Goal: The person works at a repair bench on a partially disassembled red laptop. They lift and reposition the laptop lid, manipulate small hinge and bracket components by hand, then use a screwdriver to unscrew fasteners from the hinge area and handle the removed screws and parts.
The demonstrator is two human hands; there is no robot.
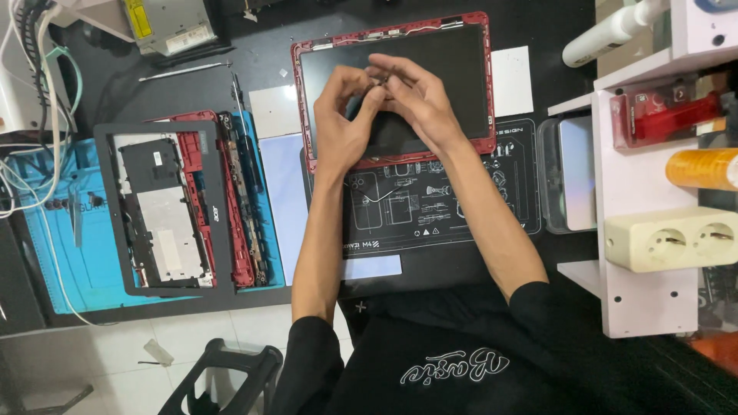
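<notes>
Broadly, the black work mat [430,207] with white printed diagrams lay across the middle of the dark bench, and on its far part rested the red-framed laptop screen assembly [392,88], face up, its dark panel filling the frame. That assembly looked thin, wide and rather flexible; the panel would likely crack if twisted, so I judged it best lifted by the two long red edges rather than by a corner or the glass. To the left, on a blue mat [46,230], sat a black screen bezel [165,207] laid around a stripped red laptop base [227,200], well apart from the screen. A white shelf unit [638,230] stood at the right, carrying a cream double socket [676,238], a red tool [665,115] and an orange roll [707,167].

Above the dark panel the left hand [342,115] and the right hand [419,104] met, fingertips pinched together on a small dark part [378,83] held between them. It was too small to tell what kind of piece it was. It seemed light, fiddly and easy to drop, so a fingertip pinch from both sides suited it. Both hands were closed on it, hovering over the screen rather than resting on it.
</notes>
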